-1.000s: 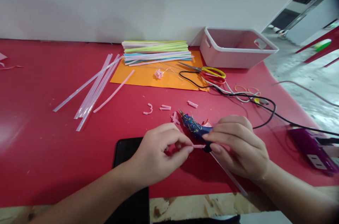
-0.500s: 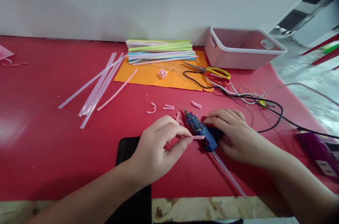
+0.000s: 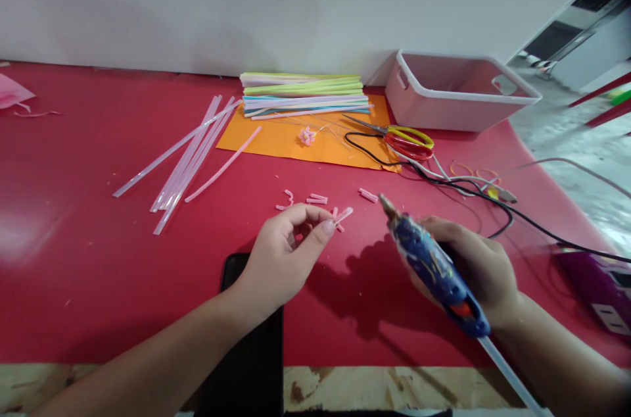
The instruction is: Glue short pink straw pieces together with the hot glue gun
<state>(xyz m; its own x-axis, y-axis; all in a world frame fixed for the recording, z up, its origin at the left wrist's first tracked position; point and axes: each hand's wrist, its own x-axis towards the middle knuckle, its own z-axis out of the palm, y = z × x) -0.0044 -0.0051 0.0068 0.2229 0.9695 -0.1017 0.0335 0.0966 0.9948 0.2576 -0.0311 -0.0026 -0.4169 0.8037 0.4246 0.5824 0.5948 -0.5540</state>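
Observation:
Between thumb and fingertips, my left hand (image 3: 290, 256) pinches a short pink pipe cleaner piece (image 3: 344, 215). My right hand (image 3: 473, 266) is wrapped round a blue hot glue gun (image 3: 434, 266), raised off the table with its metal nozzle towards the upper left. A long clear glue stick (image 3: 510, 371) sticks out of its rear. Beyond my left hand lie a bent pink piece (image 3: 290, 196), a pair of short pink pieces (image 3: 317, 199) and another short pink bit (image 3: 368, 195). More small pieces are partly hidden behind my left fingers.
Several pink glue sticks or strips (image 3: 190, 160) lie left on the red table (image 3: 98, 272). An orange envelope (image 3: 276, 144) bears coloured pipe cleaners (image 3: 305, 95), a pink flower (image 3: 306, 135) and scissors (image 3: 407, 139). Also about are a pink bin (image 3: 458, 101), cables (image 3: 493, 196), a purple power strip (image 3: 594, 289) and a black tablet-like slab (image 3: 246, 364).
My right hand has lifted the glue gun off the table and brought it to the right and nearer. My left hand has moved up and left with the pink piece, now tilted upward.

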